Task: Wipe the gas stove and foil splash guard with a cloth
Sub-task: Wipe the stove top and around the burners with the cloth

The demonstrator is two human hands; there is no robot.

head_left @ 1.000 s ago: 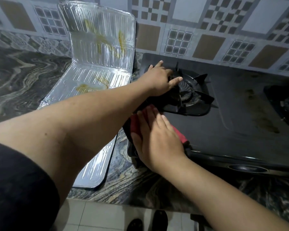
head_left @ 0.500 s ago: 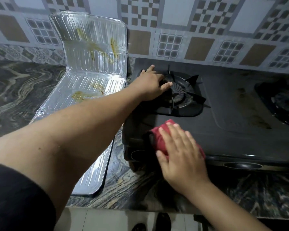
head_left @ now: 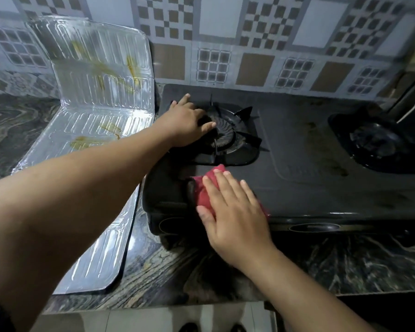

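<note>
A black two-burner gas stove [head_left: 304, 164] sits on the marble counter. My right hand [head_left: 230, 212] lies flat on a red cloth [head_left: 205, 188], pressing it onto the stove's front left top. My left hand [head_left: 187, 123] rests on the left burner's pan support [head_left: 233, 135], fingers spread over its rim. The foil splash guard [head_left: 101, 97] stands folded left of the stove, one panel against the wall and the others flat on the counter, with yellow-brown grease streaks.
The right burner [head_left: 379, 142] is at the far right, with a white cable [head_left: 412, 101] behind it. Brown stains mark the stove top between the burners. The patterned tile wall [head_left: 249, 44] is behind. The counter edge [head_left: 153, 303] runs along the bottom, floor and feet below.
My right hand has slid the red cloth from the stove's front left corner a little to the right. My left hand stays on the left pan support.
</note>
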